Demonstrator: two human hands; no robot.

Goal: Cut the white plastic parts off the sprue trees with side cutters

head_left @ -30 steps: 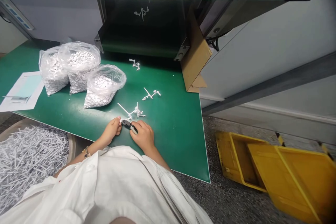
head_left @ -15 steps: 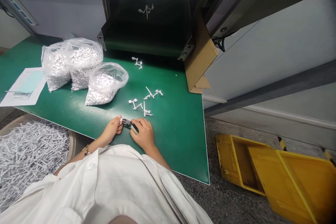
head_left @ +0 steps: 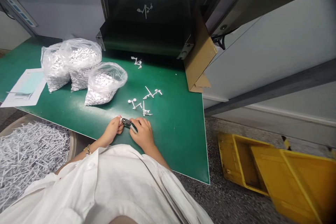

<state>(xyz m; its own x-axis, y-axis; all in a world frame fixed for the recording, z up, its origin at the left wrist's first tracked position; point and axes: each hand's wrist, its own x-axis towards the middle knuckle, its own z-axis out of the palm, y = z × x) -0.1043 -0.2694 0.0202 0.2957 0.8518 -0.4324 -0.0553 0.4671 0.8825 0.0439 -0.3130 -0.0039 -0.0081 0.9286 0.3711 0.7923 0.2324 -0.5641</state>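
Observation:
Near the front edge of the green table, my right hand is closed around a pair of pliers. The jaws point left and meet a small white plastic piece, pinched in my left hand; most of that piece is hidden by the fingers. Just beyond my hands lie white branched plastic parts, with another such part behind them and one more farther back. Three clear bags stand to the left, the nearest bag full of small white pieces.
A big tub of thin white sticks stands at the lower left. Papers lie on the table's left. A dark conveyor is at the back, beside a cardboard sheet. Yellow bins sit on the floor at right.
The pliers' jaws look slightly more apart than before. Both hands stay in almost the same place, and the view has shifted very slightly.

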